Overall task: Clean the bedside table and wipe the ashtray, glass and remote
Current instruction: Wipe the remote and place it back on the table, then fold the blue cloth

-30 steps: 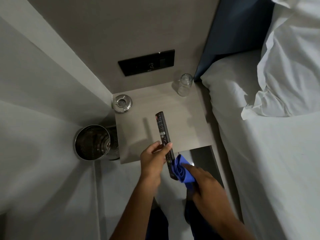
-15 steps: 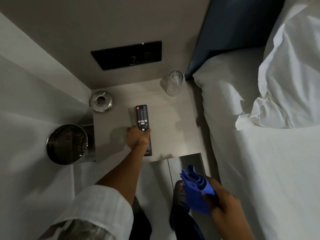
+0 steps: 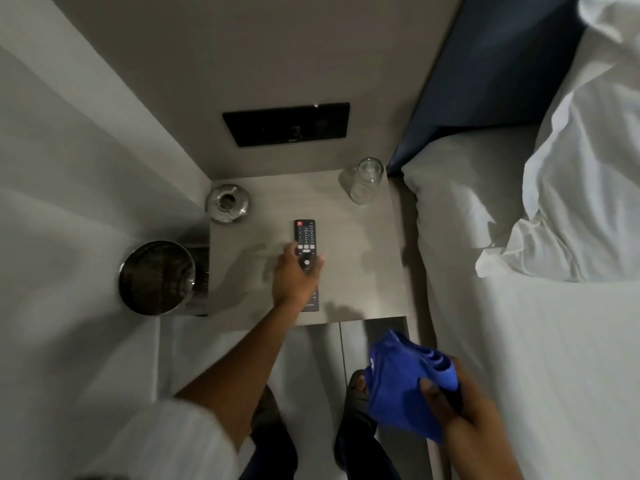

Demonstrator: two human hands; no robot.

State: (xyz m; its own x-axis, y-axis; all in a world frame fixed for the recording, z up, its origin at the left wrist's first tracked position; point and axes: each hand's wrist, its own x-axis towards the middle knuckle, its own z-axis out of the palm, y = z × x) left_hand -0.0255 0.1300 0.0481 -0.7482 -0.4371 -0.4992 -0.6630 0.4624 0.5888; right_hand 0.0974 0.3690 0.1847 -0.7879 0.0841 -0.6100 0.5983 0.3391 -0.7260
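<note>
The black remote (image 3: 304, 237) lies flat, buttons up, in the middle of the grey bedside table (image 3: 360, 271). My left hand (image 3: 294, 275) rests over its lower half, fingers around its sides. A metal ashtray (image 3: 227, 203) sits at the table's back left corner. An upturned clear glass (image 3: 363, 181) stands at the back right corner. My right hand (image 3: 460, 410) is low at the right, off the table, gripping a bunched blue cloth (image 3: 405, 386).
A round metal bin (image 3: 156, 277) stands on the floor left of the table. The bed with white sheets (image 3: 519, 271) and a pillow runs along the right. A black switch panel (image 3: 287, 124) is on the wall behind. My feet are below the table's front edge.
The remote went from being held up against the cloth to lying flat on the table under my left hand. My right hand pulled the cloth back and down to the right.
</note>
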